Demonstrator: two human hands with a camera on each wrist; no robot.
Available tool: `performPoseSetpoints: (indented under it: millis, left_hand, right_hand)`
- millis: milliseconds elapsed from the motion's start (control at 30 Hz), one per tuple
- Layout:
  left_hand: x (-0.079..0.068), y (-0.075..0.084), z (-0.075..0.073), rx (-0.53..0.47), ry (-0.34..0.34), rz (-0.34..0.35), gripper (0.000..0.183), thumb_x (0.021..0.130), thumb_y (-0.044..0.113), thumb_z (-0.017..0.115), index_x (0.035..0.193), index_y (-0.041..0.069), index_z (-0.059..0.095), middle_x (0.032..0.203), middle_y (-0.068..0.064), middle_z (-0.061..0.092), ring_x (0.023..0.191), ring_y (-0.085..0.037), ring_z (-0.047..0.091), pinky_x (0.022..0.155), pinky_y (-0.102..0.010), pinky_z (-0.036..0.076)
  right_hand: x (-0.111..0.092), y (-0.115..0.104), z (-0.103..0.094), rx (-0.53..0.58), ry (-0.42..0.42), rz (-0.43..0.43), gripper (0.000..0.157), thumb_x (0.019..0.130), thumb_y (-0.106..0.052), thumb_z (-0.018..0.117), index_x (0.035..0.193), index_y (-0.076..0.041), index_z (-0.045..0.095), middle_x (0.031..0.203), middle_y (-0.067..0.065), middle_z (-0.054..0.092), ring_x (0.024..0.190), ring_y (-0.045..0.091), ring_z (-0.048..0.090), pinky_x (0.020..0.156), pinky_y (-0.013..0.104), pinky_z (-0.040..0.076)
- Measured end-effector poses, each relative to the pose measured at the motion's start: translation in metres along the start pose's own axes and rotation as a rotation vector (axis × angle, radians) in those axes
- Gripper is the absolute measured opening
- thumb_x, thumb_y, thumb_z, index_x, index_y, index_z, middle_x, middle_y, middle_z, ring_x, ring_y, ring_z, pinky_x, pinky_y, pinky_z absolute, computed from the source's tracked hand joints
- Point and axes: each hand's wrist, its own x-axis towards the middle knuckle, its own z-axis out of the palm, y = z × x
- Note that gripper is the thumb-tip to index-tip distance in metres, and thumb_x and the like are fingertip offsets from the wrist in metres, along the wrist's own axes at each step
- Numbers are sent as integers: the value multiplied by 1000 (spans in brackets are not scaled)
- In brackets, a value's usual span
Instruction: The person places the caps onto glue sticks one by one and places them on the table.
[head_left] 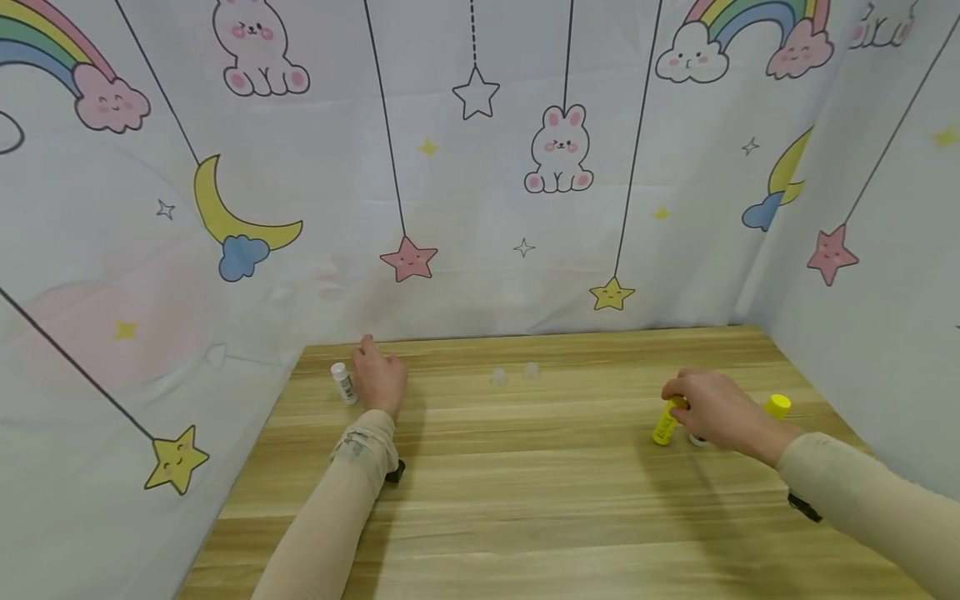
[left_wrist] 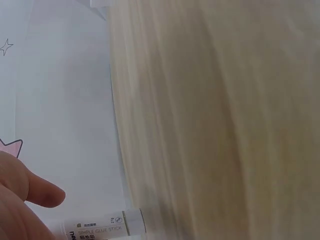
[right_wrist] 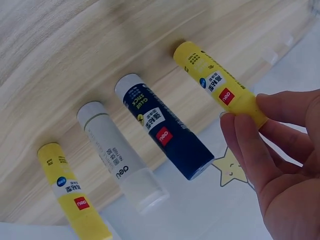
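Observation:
My right hand (head_left: 716, 408) pinches the cap end of a yellow glue stick (right_wrist: 212, 77) between thumb and fingertips. Whether its base touches the table I cannot tell. Beside it in the right wrist view stand a navy glue stick (right_wrist: 162, 130), a white glue stick (right_wrist: 117, 155) and a second yellow glue stick (right_wrist: 70, 190). In the head view, the hand and forearm hide most of these. At the far left, another white glue stick (head_left: 344, 383) stands upright right beside my left hand (head_left: 380, 379). That hand holds nothing, its fingers loosely extended.
Two small translucent pieces (head_left: 499, 377) lie near the back of the wooden table (head_left: 525, 483). A white printed cloth (head_left: 465, 200) hangs right behind the table's back edge and along both sides.

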Motion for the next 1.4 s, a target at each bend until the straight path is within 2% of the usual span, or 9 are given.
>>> performPoseSetpoints:
  millis: [167,300,667,867,1100,1400]
  left_hand:
    - [2,-3,-1,-20,6,-10,55,92,2,49,147,-1,40,130,-31,51,111,-49,54,92,-60,45]
    - [2,-3,-1,-16,8,-17,53,94,2,47,145,-4,40,124,-32,55,107,-49,57,88,-61,46]
    - [4,-5,0,32,20,-55,43,95,4,54,136,-5,45,105,-31,63,92,-49,63,77,-58,50]
    - [2,-4,0,73,18,-50,31,92,3,56,119,-10,52,97,-32,65,90,-51,63,76,-59,48]
    - [1,-4,-1,94,12,-9,19,92,2,62,104,-12,59,94,-32,66,91,-51,64,79,-60,48]
    - [-2,1,-2,62,4,9,25,95,9,66,112,-9,62,100,-29,68,95,-48,65,86,-59,48]
  right_hand:
    - [0,4,1,-13,0,-13,21,82,0,79,103,0,74,90,4,62,70,9,58,60,27,51]
    - [0,7,2,-18,-5,-11,22,82,1,78,104,1,74,90,4,62,71,11,59,60,28,52]
    - [4,11,4,-11,-28,-1,24,84,0,77,108,2,73,93,7,63,71,12,60,61,29,53]
    - [5,13,4,-15,-26,9,23,86,-3,75,109,1,72,92,6,62,68,9,56,59,28,50]
    - [11,14,1,-102,32,-16,31,88,-11,76,115,0,69,97,11,64,63,12,53,57,33,50]
    - [22,8,-5,-91,83,-54,32,89,-12,75,118,-2,68,102,11,64,75,20,62,64,41,54]
